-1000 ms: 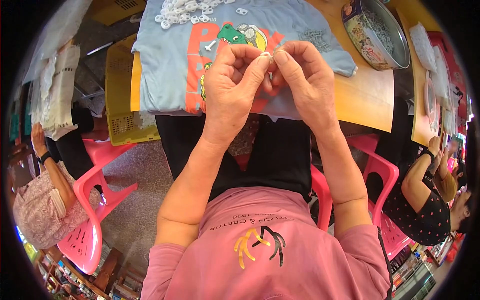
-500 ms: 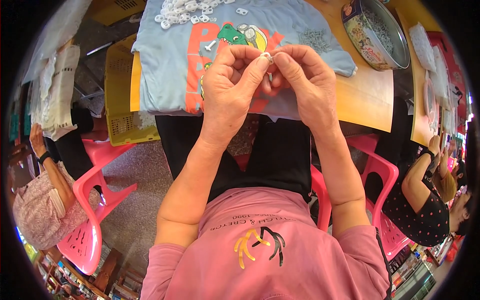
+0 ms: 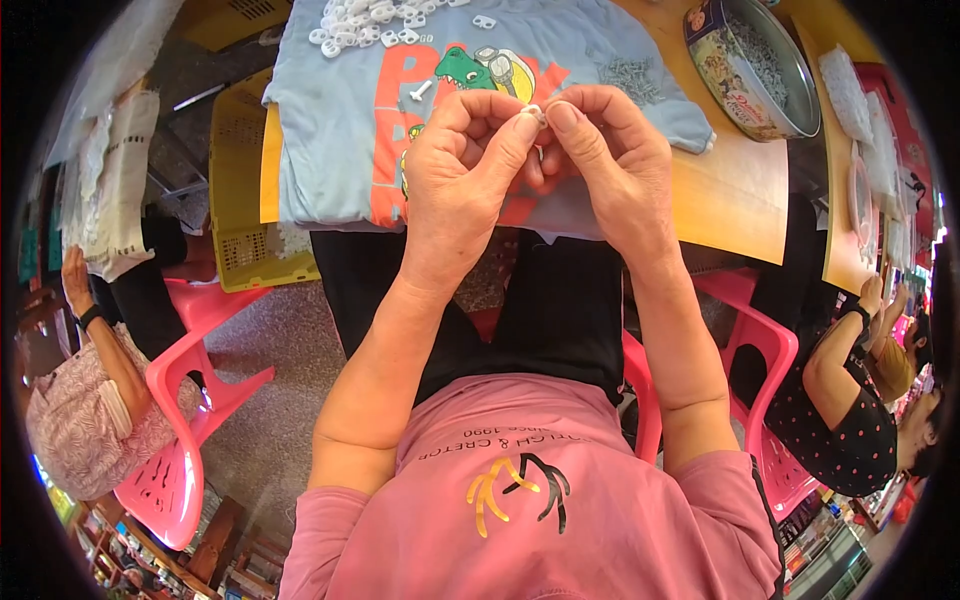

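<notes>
Over the table's near edge, my left hand (image 3: pixel 462 165) pinches a small white plastic piece (image 3: pixel 535 115) between thumb and forefinger. My right hand (image 3: pixel 612 150) is closed in a pinch at the piece's right side; whatever lies between its fingertips is too small to make out. Beneath both hands spreads a light blue printed T-shirt (image 3: pixel 330 150). A white plastic peg (image 3: pixel 420 90) lies on it, left of my hands. Farther off is a heap of white two-holed plastic pieces (image 3: pixel 365 22). Right of the print sits a pile of tiny metal parts, perhaps screws (image 3: pixel 630 78).
A round tin (image 3: pixel 725 85) holding many small metal parts stands at the table's right. Left of the table is a yellow plastic crate (image 3: pixel 235 235). Pink chairs (image 3: pixel 170 490) flank me, with seated people on the left (image 3: pixel 105 420) and right (image 3: pixel 840 420).
My hands stay almost still, pinched together at the white piece. The people at the right have shifted slightly.
</notes>
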The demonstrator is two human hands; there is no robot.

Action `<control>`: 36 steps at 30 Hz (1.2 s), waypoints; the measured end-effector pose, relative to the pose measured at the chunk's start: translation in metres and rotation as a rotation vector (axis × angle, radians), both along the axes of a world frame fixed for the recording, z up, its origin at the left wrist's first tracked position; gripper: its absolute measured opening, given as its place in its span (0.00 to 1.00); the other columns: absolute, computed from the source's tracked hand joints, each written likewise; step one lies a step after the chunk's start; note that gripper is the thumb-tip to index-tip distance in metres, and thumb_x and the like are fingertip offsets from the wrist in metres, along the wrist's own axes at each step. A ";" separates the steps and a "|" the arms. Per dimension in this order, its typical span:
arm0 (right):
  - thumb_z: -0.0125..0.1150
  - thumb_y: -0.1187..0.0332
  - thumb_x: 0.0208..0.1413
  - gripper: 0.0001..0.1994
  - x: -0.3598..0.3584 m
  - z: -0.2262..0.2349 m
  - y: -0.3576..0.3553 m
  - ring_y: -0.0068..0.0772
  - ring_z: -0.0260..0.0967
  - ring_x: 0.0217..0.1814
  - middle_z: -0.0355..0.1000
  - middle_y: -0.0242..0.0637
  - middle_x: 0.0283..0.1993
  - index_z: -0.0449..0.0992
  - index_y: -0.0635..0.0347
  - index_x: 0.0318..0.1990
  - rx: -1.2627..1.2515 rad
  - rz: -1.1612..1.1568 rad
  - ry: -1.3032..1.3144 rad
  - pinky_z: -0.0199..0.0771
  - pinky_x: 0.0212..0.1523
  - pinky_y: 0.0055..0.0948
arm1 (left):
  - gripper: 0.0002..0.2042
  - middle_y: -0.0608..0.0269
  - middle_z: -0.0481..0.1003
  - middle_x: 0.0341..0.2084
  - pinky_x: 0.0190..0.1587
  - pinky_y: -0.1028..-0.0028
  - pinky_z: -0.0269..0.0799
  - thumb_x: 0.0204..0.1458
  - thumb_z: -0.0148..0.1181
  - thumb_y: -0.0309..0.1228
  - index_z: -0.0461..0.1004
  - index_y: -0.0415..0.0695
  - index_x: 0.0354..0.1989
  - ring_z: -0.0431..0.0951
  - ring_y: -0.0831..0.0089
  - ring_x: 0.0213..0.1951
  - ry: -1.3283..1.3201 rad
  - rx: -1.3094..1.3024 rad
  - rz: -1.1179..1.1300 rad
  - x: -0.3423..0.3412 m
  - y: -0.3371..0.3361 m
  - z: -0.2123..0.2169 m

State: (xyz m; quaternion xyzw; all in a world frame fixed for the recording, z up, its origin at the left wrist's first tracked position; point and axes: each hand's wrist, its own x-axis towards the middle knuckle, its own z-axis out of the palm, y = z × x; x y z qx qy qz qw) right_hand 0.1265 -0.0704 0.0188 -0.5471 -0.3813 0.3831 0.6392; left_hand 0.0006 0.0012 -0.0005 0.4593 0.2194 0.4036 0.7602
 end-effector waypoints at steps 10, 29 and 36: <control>0.58 0.70 0.63 0.08 0.005 0.006 0.001 0.17 0.70 0.29 0.75 0.33 0.32 0.74 0.68 0.42 -0.061 0.013 -0.082 0.72 0.32 0.18 | 0.06 0.62 0.79 0.32 0.34 0.82 0.75 0.59 0.59 0.24 0.72 0.36 0.41 0.77 0.82 0.30 0.015 0.017 -0.012 -0.001 0.001 -0.002; 0.62 0.72 0.60 0.06 0.006 0.007 0.004 0.15 0.72 0.28 0.76 0.33 0.29 0.76 0.68 0.39 -0.049 0.000 -0.094 0.72 0.31 0.16 | 0.05 0.60 0.78 0.31 0.32 0.81 0.74 0.60 0.57 0.23 0.70 0.36 0.40 0.75 0.81 0.28 0.005 0.005 0.004 -0.001 0.000 0.002; 0.63 0.73 0.59 0.06 0.012 0.005 0.005 0.16 0.71 0.28 0.76 0.33 0.29 0.77 0.68 0.38 -0.021 0.056 -0.053 0.72 0.30 0.17 | 0.05 0.60 0.78 0.30 0.33 0.81 0.73 0.60 0.57 0.22 0.70 0.35 0.40 0.76 0.80 0.28 0.008 0.032 -0.003 -0.001 0.001 0.000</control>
